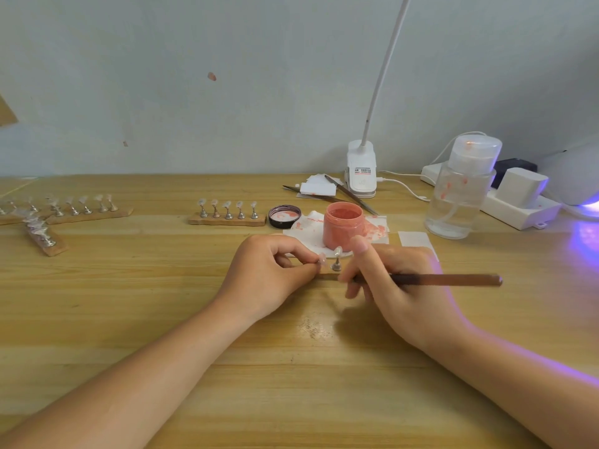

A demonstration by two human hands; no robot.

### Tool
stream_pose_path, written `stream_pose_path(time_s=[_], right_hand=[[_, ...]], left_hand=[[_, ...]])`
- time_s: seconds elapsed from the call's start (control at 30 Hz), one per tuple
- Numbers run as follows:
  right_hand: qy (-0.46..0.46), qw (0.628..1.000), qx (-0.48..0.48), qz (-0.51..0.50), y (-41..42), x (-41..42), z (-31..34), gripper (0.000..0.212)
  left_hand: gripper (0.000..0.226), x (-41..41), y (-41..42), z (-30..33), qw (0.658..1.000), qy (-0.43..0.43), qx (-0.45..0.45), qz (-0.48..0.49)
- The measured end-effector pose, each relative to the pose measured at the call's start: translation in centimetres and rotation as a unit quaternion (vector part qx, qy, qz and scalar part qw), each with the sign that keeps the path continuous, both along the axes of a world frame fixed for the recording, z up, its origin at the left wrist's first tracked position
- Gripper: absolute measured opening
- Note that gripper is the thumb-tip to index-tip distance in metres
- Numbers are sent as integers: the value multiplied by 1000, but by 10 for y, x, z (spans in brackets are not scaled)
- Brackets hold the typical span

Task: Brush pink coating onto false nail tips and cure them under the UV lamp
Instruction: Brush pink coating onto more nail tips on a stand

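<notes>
A pale grey-blue wall rises behind the light wooden table where we work. Our left hand rests near the middle of it, thumb and forefinger pinching a small pale false nail tip on its metal stand. Just beside that stands a second nail tip on a silver stand, both seated on a thin wooden strip largely hidden between our hands. Our right hand curls its fingers round a long brown wooden-handled brush, whose handle points right; the bristle end is hidden behind our fingers, so we cannot tell whether it touches a nail.

Just beyond our hands sits an open round jar of pink coating on a pink-stained white paper towel, with its dark lid lying upturned to the left. Further left, a wooden strip holding five nail tips on silver stands lies near the lid, and more such strips lie well apart at the table's left edge. At the back stand a white clip lamp with a slim gooseneck, metal tweezers and a clear pump bottle with a domed cap. At the far right the white UV lamp casts violet light onto the table.
</notes>
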State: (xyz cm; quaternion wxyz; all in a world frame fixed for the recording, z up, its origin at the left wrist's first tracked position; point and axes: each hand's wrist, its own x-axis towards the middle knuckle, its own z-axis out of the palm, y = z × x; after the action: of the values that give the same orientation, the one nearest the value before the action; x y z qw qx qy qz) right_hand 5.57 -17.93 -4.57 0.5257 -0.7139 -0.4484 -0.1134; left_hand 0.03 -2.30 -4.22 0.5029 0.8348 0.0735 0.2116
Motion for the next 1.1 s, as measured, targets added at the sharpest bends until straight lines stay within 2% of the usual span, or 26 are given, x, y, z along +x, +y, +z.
stream_pose_path(time_s=[0.13,0.27,0.37,0.5,0.63,0.83,0.93,1.1], right_hand=[[-19,1000,9,-2,0,0,0,41],[2,1000,10,-4,-1,0,-1,47],[-18,1000,17,-6,-1,0,0,41],[15,1000,23,-9,-2,0,0,44],[-21,999,24,-14,0,-2,3,36],[28,999,42,-7,-3,-2,0,46],[7,998,67,-9,-3,-1,2,39],[19,1000,22,-7,-1,-1,4,34]], left_hand=[[19,0,1,-1,1000,-4,1,6],[23,0,0,1,1000,-3,3,1],[26,0,1,0,1000,1,4,6],[19,-1,1,2,1000,-1,14,-10],[9,0,1,1,1000,1,5,-1],[23,0,3,0,1000,-10,-9,6],[23,0,3,1,1000,-13,-16,5],[24,0,2,1,1000,-13,-6,13]])
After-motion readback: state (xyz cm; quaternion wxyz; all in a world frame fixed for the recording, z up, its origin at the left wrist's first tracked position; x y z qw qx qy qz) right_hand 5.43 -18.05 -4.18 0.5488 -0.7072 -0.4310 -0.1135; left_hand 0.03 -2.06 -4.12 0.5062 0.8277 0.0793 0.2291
